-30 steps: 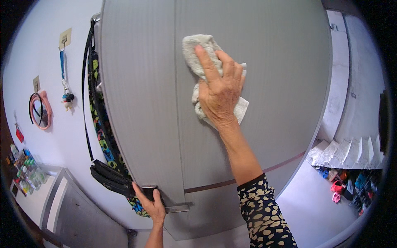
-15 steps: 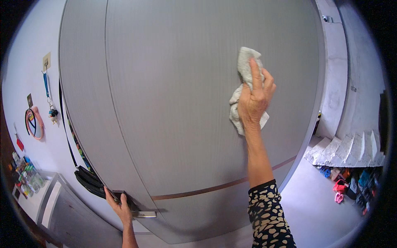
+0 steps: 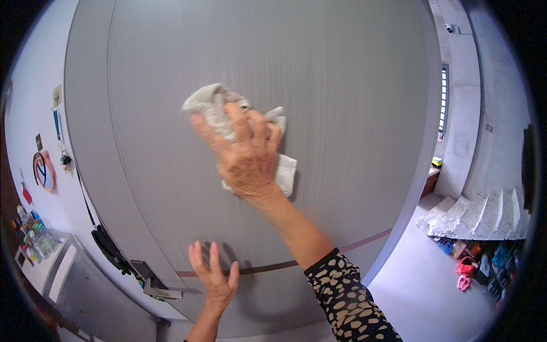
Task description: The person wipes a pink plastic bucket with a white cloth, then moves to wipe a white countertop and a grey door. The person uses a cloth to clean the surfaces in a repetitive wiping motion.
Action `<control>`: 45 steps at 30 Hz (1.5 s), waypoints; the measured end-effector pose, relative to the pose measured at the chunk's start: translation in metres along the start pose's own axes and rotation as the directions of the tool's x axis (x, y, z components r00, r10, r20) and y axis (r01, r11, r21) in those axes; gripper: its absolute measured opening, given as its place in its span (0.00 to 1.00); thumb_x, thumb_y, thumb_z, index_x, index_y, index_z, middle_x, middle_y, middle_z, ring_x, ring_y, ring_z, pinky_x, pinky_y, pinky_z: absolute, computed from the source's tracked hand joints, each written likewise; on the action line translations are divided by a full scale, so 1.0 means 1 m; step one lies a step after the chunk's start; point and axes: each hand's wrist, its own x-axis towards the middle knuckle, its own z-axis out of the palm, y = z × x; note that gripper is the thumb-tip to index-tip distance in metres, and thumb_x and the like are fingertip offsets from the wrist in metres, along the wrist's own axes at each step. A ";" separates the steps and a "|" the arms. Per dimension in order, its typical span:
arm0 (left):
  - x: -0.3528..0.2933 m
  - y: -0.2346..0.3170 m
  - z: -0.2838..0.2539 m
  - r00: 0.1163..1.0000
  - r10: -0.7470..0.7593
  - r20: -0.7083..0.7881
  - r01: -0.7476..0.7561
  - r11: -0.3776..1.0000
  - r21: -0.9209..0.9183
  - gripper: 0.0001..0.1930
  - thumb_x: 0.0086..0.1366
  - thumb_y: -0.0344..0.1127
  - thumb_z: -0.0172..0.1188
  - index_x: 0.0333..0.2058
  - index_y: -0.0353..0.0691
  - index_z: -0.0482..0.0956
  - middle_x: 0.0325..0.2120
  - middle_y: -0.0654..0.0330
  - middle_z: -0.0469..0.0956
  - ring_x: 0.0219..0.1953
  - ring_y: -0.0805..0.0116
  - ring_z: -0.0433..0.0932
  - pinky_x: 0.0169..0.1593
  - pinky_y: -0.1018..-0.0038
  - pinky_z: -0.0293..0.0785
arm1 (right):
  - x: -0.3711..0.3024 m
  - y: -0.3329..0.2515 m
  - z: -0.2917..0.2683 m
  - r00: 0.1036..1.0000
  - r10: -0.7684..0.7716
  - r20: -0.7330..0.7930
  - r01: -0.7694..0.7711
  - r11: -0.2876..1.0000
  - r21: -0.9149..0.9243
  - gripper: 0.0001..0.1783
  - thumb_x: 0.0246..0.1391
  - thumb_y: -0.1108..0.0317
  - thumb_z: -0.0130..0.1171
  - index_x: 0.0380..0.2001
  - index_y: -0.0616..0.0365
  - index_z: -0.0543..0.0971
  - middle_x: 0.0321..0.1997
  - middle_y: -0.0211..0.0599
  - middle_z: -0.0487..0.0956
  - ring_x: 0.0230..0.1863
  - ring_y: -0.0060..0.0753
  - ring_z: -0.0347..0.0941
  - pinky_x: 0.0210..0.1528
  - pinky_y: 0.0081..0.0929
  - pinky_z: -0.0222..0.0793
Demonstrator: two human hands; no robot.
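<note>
A grey wood-grain door with a thin brown strip low across it fills the middle of the view. Against its upper half my right hand presses a crumpled whitish cloth, whose loose folds stick out past the fingers and below the palm. Lower down, my left hand has its fingers spread and holds nothing; it is close to the brown strip, and whether the fingertips touch the door I cannot tell. Left of that hand is the metal door handle.
A black bag hangs behind the door's left edge. Bottles crowd a cabinet top at far left, below a keychain and coiled bands on the wall. Rough concrete steps and piled shoes are at right.
My right hand has carried the cloth leftward across the door. My left hand has left the door edge by the handle, moved right and spread its fingers. The view has shifted slightly.
</note>
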 end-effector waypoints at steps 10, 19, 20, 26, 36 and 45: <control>-0.001 0.018 0.076 0.998 0.044 -0.041 -0.038 0.991 0.125 0.35 0.58 0.51 0.61 0.63 0.51 0.62 0.67 0.41 0.41 0.69 0.39 0.37 0.65 0.39 0.34 | -0.001 0.086 -0.028 0.978 0.141 -0.150 -0.158 0.982 -0.106 0.36 0.41 0.79 0.56 0.53 0.26 0.77 0.47 0.29 0.71 0.43 0.32 0.63 0.45 0.31 0.60; 0.000 0.010 0.094 0.982 0.114 -0.152 -0.069 0.959 0.274 0.33 0.63 0.61 0.47 0.64 0.53 0.61 0.67 0.40 0.43 0.69 0.40 0.39 0.66 0.43 0.34 | -0.016 0.175 -0.069 0.935 0.318 -0.158 -0.334 0.938 -0.092 0.39 0.39 0.83 0.51 0.54 0.30 0.77 0.49 0.34 0.68 0.46 0.35 0.62 0.52 0.33 0.62; -0.002 0.008 0.095 0.979 0.119 -0.164 -0.067 0.954 0.293 0.33 0.64 0.61 0.46 0.64 0.53 0.61 0.67 0.39 0.43 0.69 0.40 0.39 0.66 0.43 0.34 | -0.021 0.184 -0.071 0.922 0.347 -0.170 -0.363 0.929 -0.073 0.38 0.41 0.83 0.51 0.55 0.32 0.77 0.51 0.34 0.68 0.50 0.37 0.63 0.56 0.34 0.61; 0.001 0.012 0.096 0.971 0.151 -0.186 -0.078 0.933 0.351 0.34 0.65 0.60 0.43 0.65 0.50 0.57 0.67 0.41 0.43 0.68 0.37 0.41 0.65 0.39 0.39 | -0.047 0.243 -0.100 0.892 0.368 -0.261 -0.409 0.904 -0.124 0.37 0.43 0.81 0.53 0.56 0.31 0.75 0.49 0.36 0.68 0.48 0.40 0.64 0.50 0.35 0.63; 0.005 0.011 0.098 0.959 0.174 -0.222 -0.089 0.933 0.349 0.33 0.65 0.59 0.40 0.64 0.49 0.58 0.66 0.37 0.45 0.69 0.37 0.41 0.67 0.42 0.36 | -0.046 0.204 -0.088 0.919 0.337 -0.204 -0.382 0.889 -0.252 0.38 0.44 0.80 0.53 0.58 0.30 0.73 0.54 0.39 0.68 0.50 0.42 0.63 0.52 0.40 0.61; 0.007 0.043 0.099 0.976 0.155 -0.151 -0.116 0.964 0.239 0.33 0.66 0.53 0.47 0.66 0.45 0.55 0.67 0.41 0.40 0.68 0.37 0.40 0.65 0.39 0.36 | -0.053 0.154 -0.074 0.992 -0.119 0.037 0.118 0.993 0.027 0.34 0.47 0.72 0.58 0.58 0.25 0.72 0.53 0.28 0.70 0.49 0.33 0.62 0.48 0.36 0.57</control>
